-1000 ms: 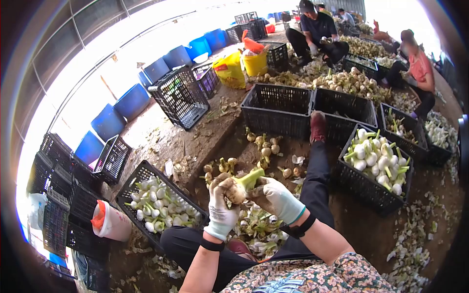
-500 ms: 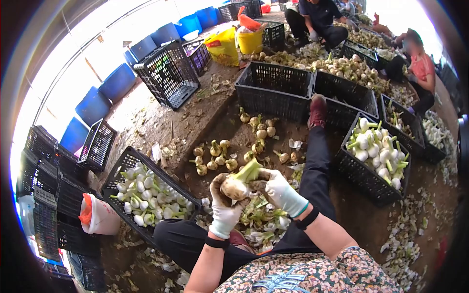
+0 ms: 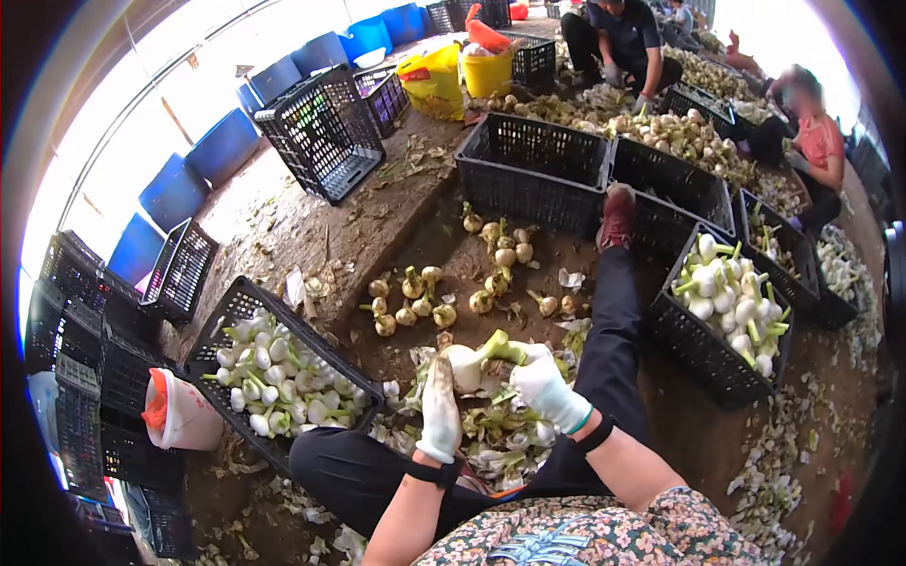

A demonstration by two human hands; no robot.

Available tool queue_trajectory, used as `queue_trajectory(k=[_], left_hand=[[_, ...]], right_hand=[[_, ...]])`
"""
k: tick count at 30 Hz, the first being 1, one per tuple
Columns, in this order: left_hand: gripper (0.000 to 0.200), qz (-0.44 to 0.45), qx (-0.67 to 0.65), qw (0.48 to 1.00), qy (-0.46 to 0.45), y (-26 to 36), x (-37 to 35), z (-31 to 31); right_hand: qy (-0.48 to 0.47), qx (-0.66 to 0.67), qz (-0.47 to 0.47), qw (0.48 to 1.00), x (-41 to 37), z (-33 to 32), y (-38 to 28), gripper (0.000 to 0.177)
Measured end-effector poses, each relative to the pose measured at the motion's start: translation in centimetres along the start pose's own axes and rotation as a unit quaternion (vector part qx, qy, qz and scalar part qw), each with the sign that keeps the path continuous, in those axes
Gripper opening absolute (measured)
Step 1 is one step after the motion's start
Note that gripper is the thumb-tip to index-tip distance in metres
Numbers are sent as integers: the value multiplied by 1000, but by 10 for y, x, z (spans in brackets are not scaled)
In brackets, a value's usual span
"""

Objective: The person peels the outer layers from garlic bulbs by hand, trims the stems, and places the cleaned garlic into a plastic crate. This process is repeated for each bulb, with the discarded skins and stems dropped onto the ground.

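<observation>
Between my two gloved hands is a white bulb (image 3: 464,369) with a thick green stem pointing up and to the right. My left hand (image 3: 440,406) lies along the bulb's left side, its fingers straight and pointing up. My right hand (image 3: 547,387) is wrapped round the stem end. Below the hands, a pile of peeled leaves and skins (image 3: 505,429) lies between my legs. Several unpeeled bulbs (image 3: 412,285) lie on the ground just beyond. A black crate of clean white bulbs (image 3: 225,389) stands at my left, and another crate of bulbs (image 3: 722,366) at my right.
Two black crates (image 3: 533,193) (image 3: 661,212) stand ahead, past my outstretched foot (image 3: 618,217). A white bucket (image 3: 189,422) and stacked crates (image 3: 75,377) are at the far left. Two people (image 3: 628,42) (image 3: 819,141) sit by a bulb heap (image 3: 675,134).
The bulb now looks whiter, with its brown outer skin gone. My left hand's fingers have straightened from their curl round it. My right hand has shifted slightly down along the stem.
</observation>
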State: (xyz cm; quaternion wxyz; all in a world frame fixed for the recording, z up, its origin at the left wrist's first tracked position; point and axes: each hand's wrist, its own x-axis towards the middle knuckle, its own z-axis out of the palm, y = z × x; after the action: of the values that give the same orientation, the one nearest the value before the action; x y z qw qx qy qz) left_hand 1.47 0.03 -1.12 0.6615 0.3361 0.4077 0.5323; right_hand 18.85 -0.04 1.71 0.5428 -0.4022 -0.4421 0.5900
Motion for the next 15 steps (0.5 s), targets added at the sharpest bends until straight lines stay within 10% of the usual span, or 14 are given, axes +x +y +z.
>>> queue_trajectory(k=[7, 11, 15], left_hand=[[61, 167, 185, 965, 80, -1, -13, 22], [78, -17, -57, 997, -49, 18, -17, 11], [83, -12, -110, 987, -118, 35, -25, 8]], right_hand=[[15, 91, 102, 990, -4, 0, -5, 26], [0, 334, 171, 927, -6, -12, -1, 19], [196, 341, 104, 913, 21, -63, 44, 14]])
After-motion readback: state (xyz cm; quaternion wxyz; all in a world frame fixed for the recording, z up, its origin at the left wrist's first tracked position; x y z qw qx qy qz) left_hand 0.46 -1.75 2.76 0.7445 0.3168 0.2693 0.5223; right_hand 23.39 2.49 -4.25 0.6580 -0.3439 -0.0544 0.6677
